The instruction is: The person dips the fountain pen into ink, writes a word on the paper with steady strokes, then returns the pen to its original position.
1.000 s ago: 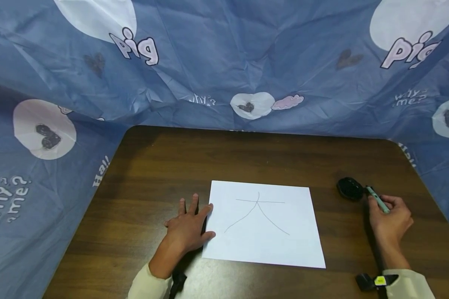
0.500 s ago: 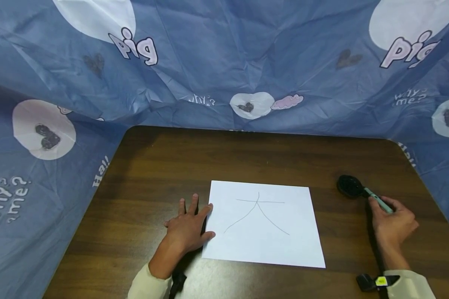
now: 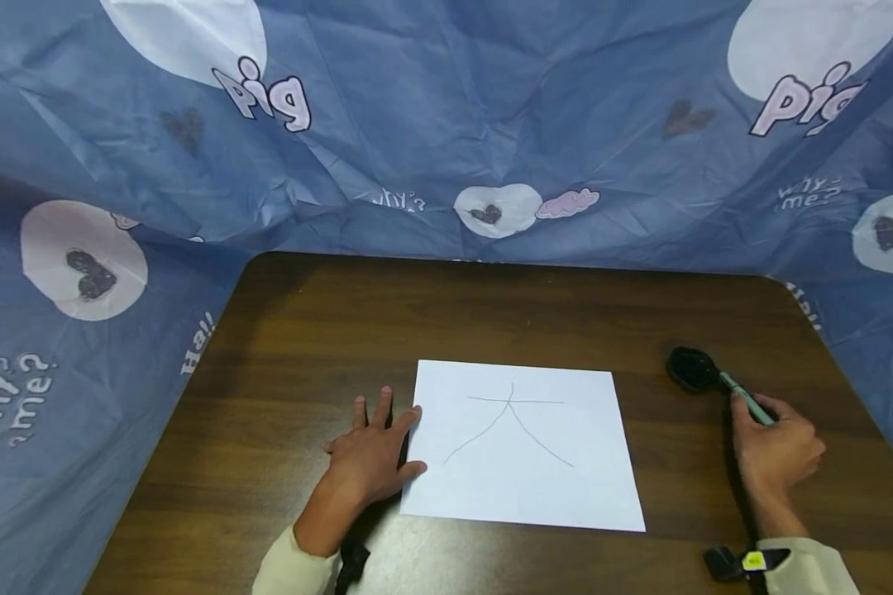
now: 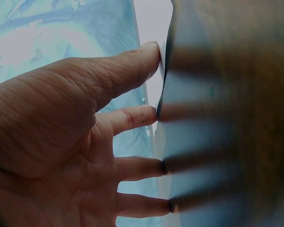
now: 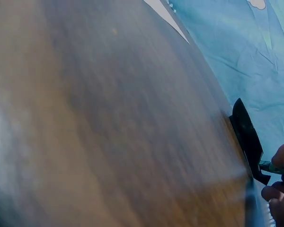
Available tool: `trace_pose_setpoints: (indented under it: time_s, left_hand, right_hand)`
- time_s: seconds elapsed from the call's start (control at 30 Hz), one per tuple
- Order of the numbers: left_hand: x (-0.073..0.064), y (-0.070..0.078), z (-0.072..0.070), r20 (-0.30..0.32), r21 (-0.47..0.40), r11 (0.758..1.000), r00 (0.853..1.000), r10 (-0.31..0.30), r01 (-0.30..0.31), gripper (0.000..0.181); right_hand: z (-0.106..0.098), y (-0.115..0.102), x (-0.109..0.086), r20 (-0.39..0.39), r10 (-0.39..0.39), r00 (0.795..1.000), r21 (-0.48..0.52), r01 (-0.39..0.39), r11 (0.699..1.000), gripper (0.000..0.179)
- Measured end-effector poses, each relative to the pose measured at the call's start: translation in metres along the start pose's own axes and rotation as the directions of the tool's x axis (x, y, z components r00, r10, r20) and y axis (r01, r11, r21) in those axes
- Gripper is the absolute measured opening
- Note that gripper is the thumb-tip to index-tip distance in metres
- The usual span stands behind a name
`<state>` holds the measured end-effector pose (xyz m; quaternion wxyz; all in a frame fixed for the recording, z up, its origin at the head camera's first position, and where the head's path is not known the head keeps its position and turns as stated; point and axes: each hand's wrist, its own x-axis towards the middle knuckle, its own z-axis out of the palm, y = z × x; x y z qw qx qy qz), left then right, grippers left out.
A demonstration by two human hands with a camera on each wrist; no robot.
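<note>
My right hand (image 3: pixel 777 450) pinches a slim green pen (image 3: pixel 747 399) between thumb and fingers at the table's right side. The pen's far end meets the short neck of a black, oval, dish-like thing (image 3: pixel 692 368); whether they touch is hard to tell. In the right wrist view the black thing (image 5: pixel 246 135) shows a raised rim, beside the pen (image 5: pixel 270 167) and fingertips. My left hand (image 3: pixel 368 463) lies with fingers spread, its thumb and index fingertip on the left edge of a white sheet of paper (image 3: pixel 603 487). Thin dark strokes on the sheet form a 大-like figure.
The brown wooden table (image 3: pixel 327 306) has rounded far corners. A blue printed cloth (image 3: pixel 417 107) hangs behind it and along its sides. Dark wrist straps with cameras (image 3: pixel 725 564) sit at both sleeve cuffs.
The right hand shifts slightly, and the pen's far end has moved left against the black thing's neck, which has turned a little. The left hand and paper stay in place.
</note>
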<state>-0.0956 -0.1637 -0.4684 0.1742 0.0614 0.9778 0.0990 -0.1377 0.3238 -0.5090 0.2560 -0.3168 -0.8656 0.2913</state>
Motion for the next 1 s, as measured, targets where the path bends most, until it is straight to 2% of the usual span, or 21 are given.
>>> trace_pose_setpoints:
  time_s: [0.17,0.4,0.63,1.0]
  left_hand:
    - [0.0,-0.0007,0.0006,-0.008,-0.004,1.0,1.0,0.012,-0.012,0.075]
    - [0.0014,0.0007,-0.0006,0.003,-0.014,1.0,1.0,0.012,-0.012,0.075]
    - [0.0026,0.0017,-0.0012,0.013,-0.009,1.0,1.0,0.004,-0.004,0.075]
    - [0.0021,0.0013,-0.0045,0.014,0.001,1.0,1.0,0.004,-0.004,0.075]
  right_hand:
    - [-0.001,-0.0014,-0.0001,0.067,0.028,0.997,-0.064,-0.024,0.998,0.043]
    - [-0.0008,-0.0003,-0.0012,0.121,0.012,0.993,-0.132,0.004,0.991,0.041]
    - [0.0009,0.0024,-0.0011,0.114,-0.014,0.993,-0.121,0.028,0.992,0.04]
    - [-0.0009,-0.0013,0.0009,0.159,0.014,0.987,-0.086,0.0,0.996,0.05]
